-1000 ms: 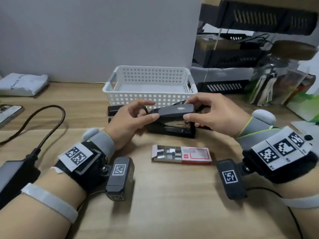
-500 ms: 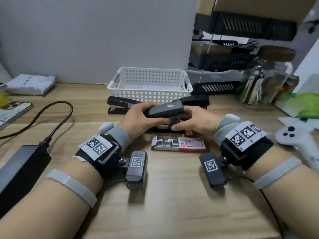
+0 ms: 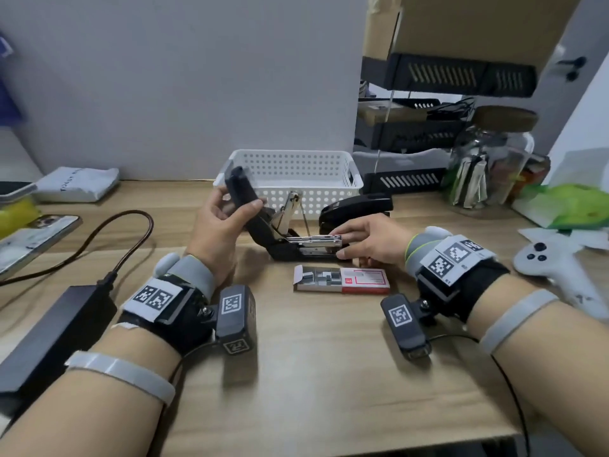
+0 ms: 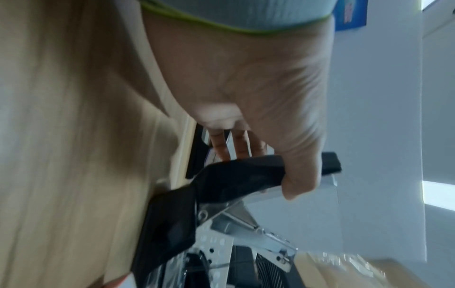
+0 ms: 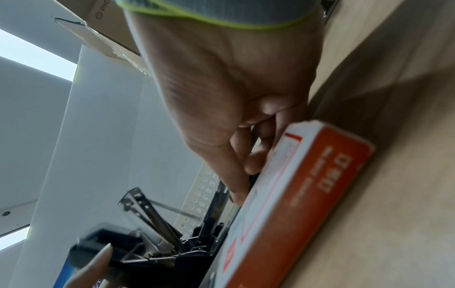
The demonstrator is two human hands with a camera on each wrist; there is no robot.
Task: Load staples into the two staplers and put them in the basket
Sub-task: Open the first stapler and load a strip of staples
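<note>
A black stapler (image 3: 280, 245) stands on the wooden desk with its top cover (image 3: 242, 192) swung up and back. My left hand (image 3: 227, 212) grips that cover; the left wrist view shows the thumb (image 4: 302, 175) wrapped over the cover (image 4: 243, 175). My right hand (image 3: 365, 240) pinches the front end of the base and bare metal staple channel (image 3: 313, 239), holding it down. A second black stapler (image 3: 356, 207) lies closed behind, before the white basket (image 3: 286, 166). An open red-and-white staple box (image 3: 342, 279) (image 5: 307, 194) lies in front, with staple strips showing.
A black power brick (image 3: 56, 338) with cable and a phone (image 3: 29, 242) lie at left. A white game controller (image 3: 553, 262), a glass jar (image 3: 491, 163) and a green bag (image 3: 573, 206) crowd the right. Black shelves (image 3: 415, 127) stand behind the basket.
My left hand has swung the stapler's cover up and back, baring the metal channel. My right hand has shifted to the front of the base. The head view has tilted down slightly.
</note>
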